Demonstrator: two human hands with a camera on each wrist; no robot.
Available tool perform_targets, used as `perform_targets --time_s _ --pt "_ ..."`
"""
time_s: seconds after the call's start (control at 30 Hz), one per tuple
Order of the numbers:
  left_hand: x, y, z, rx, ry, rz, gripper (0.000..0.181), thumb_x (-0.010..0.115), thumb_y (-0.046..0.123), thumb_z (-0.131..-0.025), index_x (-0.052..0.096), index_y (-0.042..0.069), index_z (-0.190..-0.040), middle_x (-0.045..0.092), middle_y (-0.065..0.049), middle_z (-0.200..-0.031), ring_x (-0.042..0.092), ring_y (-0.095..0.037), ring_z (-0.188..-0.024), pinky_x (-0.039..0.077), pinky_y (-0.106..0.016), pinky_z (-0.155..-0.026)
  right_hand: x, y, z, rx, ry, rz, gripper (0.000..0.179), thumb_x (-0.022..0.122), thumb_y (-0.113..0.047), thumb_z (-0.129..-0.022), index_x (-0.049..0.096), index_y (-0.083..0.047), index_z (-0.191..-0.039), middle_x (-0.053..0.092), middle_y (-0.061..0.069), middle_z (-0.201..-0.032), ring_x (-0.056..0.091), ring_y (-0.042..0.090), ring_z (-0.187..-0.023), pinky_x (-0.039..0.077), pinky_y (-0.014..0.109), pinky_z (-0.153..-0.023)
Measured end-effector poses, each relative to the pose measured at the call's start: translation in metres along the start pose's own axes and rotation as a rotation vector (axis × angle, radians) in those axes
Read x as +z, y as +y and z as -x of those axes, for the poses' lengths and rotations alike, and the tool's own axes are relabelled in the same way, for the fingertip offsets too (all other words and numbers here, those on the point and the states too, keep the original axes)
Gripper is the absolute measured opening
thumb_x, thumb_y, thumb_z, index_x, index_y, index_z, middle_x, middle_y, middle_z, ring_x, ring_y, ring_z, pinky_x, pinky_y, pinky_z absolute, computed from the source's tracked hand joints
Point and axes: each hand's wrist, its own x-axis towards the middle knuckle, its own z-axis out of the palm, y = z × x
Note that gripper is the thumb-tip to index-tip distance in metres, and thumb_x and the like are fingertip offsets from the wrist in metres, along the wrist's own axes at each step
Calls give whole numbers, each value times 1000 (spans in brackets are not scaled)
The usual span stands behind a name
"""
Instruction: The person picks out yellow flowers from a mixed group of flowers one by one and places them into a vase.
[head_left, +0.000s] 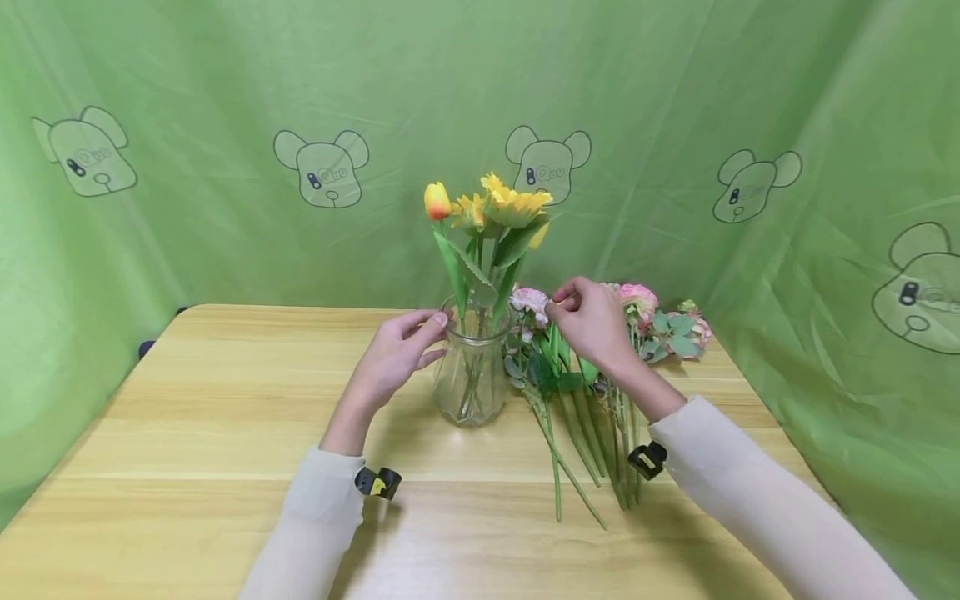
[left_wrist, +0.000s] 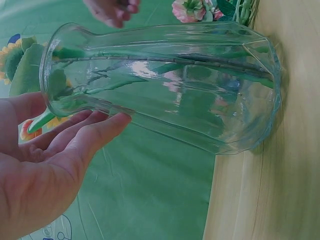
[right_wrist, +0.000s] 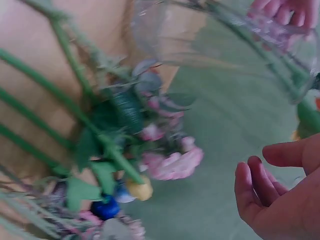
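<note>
A clear glass vase [head_left: 470, 387] stands upright on the table, holding yellow sunflowers [head_left: 513, 204] and an orange-yellow tulip [head_left: 437, 202]. My left hand [head_left: 397, 350] touches the vase at its neck; in the left wrist view the thumb lies at the rim and fairly straight fingers rest along the glass. My right hand [head_left: 596, 325] hovers right of the vase, above loose flowers. Its fingers [right_wrist: 245, 187] are loosely bent, with nothing between them and the thumb. Below it lie pink flowers [right_wrist: 175, 162], a blue bud [right_wrist: 105, 207] and a yellow bud [right_wrist: 140, 189].
Long green stems [head_left: 577, 500] of the loose flowers point toward the front edge of the wooden table [head_left: 247, 400]. More pink blooms [head_left: 637, 302] lie at the right rear. Behind and beside the table hangs a green cloth [head_left: 442, 83] with printed bear heads.
</note>
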Motion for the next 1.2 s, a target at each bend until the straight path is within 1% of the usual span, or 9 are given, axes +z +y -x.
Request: perform_targets --time_s 0.17,0.3,0.37,0.5,0.63,0.77,0.87,1.0,1.2 --pt "0 0 0 -4 3 -2 47 53 29 -107 53 -3 -141 56 -14 -147 55 -29 -135 54 -30 -106 7 25 0 29 -34 70 18 66 -15 -96 67 2 -103 72 20 -92 65 25 -69 53 31 -60" --pt "0 1 0 1 2 -1 48 53 30 -107 53 -3 -142 56 -16 -147 55 -31 -135 55 -31 -107 13 45 2 36 -60 111 15 67 -15 -96 68 0 -99 73 18 -89 66 25 -70 57 40 -65" --pt "0 1 0 0 2 2 48 53 30 -107 53 -3 -142 55 -16 -147 55 -31 -135 55 -31 -107 17 54 4 42 -74 131 15 68 -16 -95 68 0 -98 73 16 -88 66 25 -70 56 42 -68" --pt "0 1 0 2 0 2 49 53 30 -107 52 -4 -143 55 -16 -148 54 -31 -136 55 -31 -106 24 68 7 68 -106 155 17 69 -17 -95 68 -1 -97 73 16 -86 64 23 -65 54 38 -61" --pt "0 0 -1 0 1 1 49 53 30 -107 52 -4 -142 55 -16 -148 54 -31 -136 55 -31 -106 31 76 9 89 -135 162 18 70 -17 -94 68 0 -97 72 16 -83 62 21 -61 49 31 -53" --pt "0 0 -1 2 1 3 49 54 30 -107 52 -4 -142 55 -16 -148 54 -31 -136 54 -32 -107 36 81 10 107 -173 181 16 71 -17 -94 70 -1 -93 70 12 -74 58 19 -56 46 29 -49" --pt "0 0 0 3 1 2 49 53 30 -107 52 -4 -142 55 -16 -148 54 -31 -135 55 -32 -107 39 83 11 109 -197 204 16 71 -16 -93 71 -1 -87 69 10 -71 57 18 -57 47 29 -53" --pt "0 0 0 -5 8 2 48 53 29 -107 53 -3 -142 56 -14 -147 55 -29 -134 55 -30 -106 42 84 12 145 -247 223 22 73 -17 -92 69 -3 -77 69 7 -66 62 18 -56 51 30 -55" --pt "0 -1 -1 -9 9 2 48 54 30 -107 53 -3 -142 56 -13 -146 55 -28 -135 54 -29 -107 45 85 13 222 -337 197 31 73 -17 -93 68 0 -67 69 12 -60 71 23 -54 59 29 -53"
